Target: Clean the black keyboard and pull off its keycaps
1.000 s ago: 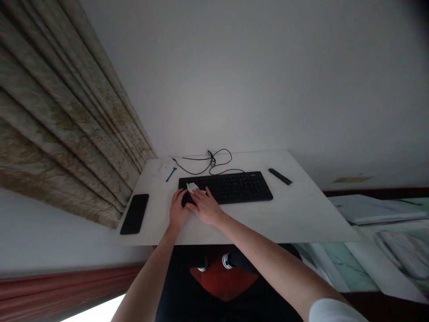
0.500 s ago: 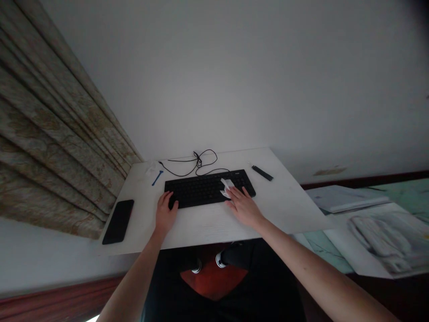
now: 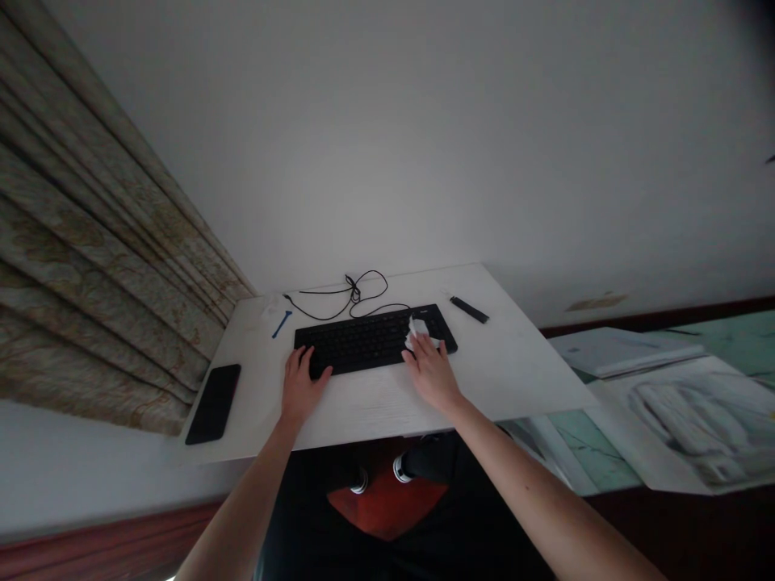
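Two hands work at a white desk. Far left lies a black glass smartphone, then a thin blue plastic strip near the desk's back edge. The left grip, fingers loosely spread, rests on the near left corner of a black plastic keyboard, behind which a looped thin black cable trails. At the keyboard's right end, a crumpled white tissue sits on the keys, its long axis pointing roughly away from the person, toward the desk's back edge. The right grip presses it under the fingertips; whether it is pinched, I cannot tell. Beyond lies a slim black stick.
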`<state>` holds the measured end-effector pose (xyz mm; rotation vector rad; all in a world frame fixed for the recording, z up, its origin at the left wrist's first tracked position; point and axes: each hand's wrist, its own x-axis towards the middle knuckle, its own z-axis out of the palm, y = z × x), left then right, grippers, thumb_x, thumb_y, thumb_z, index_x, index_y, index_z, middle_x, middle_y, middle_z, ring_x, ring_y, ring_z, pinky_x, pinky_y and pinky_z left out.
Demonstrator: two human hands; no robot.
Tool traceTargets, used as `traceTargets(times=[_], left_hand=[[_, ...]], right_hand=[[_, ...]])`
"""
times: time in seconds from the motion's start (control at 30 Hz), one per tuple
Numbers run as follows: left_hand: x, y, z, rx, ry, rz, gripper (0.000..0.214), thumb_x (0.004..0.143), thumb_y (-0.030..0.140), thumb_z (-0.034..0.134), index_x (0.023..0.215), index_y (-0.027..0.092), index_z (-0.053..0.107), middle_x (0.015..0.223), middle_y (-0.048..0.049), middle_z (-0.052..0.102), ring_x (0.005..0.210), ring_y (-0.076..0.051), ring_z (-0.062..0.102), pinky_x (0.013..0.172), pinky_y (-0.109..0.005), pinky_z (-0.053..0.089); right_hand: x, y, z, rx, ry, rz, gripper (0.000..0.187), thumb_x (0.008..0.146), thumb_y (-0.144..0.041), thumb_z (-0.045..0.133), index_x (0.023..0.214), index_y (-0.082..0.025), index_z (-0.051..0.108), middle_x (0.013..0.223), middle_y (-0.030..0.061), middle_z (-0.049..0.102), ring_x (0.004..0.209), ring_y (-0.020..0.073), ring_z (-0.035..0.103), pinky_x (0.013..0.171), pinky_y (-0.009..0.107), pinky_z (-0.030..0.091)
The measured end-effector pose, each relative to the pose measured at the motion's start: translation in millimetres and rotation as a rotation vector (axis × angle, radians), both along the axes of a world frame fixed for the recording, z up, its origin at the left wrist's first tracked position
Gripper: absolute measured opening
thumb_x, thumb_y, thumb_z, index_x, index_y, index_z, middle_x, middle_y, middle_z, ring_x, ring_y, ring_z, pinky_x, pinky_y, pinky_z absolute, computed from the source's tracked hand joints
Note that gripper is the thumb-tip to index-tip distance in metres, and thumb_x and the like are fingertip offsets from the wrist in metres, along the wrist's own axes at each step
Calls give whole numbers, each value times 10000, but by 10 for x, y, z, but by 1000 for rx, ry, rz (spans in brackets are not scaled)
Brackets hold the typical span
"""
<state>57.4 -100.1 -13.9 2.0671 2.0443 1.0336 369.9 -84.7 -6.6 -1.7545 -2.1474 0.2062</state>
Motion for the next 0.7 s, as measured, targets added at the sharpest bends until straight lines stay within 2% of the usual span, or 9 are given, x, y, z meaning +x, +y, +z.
traceTargets(times=[0.1,0.17,0.27,0.37,0.43,0.5,0.6,0.7], left_hand=[[-13,-6,7,-15,-41,4,596,850,449,675,1381,214,540,1463,-145,497,1412,-334,414,1184,-545,362],[-18,-11,12,-31,-54,10,603,848,451,680,1384,215,538,1465,-145,495,1410,-333,418,1185,-546,361],[-13,-12,19,-36,-68,18,616,842,441,691,1394,220,530,1463,-142,496,1404,-333,425,1183,-554,362],[3,-8,30,-33,-64,21,617,839,430,697,1394,215,534,1461,-144,496,1401,-334,427,1184,-553,361],[12,-5,39,-36,-60,21,619,836,428,697,1393,211,535,1461,-144,495,1404,-334,421,1187,-553,356],[17,-5,47,-39,-60,21,625,835,429,696,1397,210,531,1463,-144,493,1407,-333,416,1189,-551,351],[14,-11,49,-51,-64,26,631,842,439,689,1403,202,523,1468,-148,487,1408,-327,413,1192,-543,349],[4,-19,40,-56,-82,30,633,839,447,694,1399,205,525,1465,-148,489,1405,-327,418,1191,-540,351]], right_hand=[[-329,-35,72,-9,5,131,661,1053,-508,193,1510,-102,443,1561,186,426,1495,304,299,1202,574,158],[-361,-12,96,-5,0,174,659,1052,-518,194,1515,-118,439,1562,173,429,1496,292,301,1209,575,140],[-147,101,74,12,-21,120,657,1052,-521,170,1520,-144,437,1554,161,445,1486,290,323,1208,599,112],[125,256,27,24,-57,14,690,1048,-525,140,1520,-116,435,1552,181,440,1485,313,321,1203,610,100],[185,350,11,18,-76,-27,715,1046,-525,123,1518,-86,431,1557,197,427,1493,323,301,1204,608,96],[116,428,17,11,-90,-22,736,1045,-530,117,1513,-56,428,1562,212,410,1501,329,278,1204,612,83],[-107,521,56,14,-100,67,755,1043,-546,136,1511,-25,417,1568,230,392,1507,331,260,1206,616,75],[-236,569,102,9,-95,140,749,1041,-557,162,1516,-34,411,1565,228,399,1508,322,260,1207,613,92]])
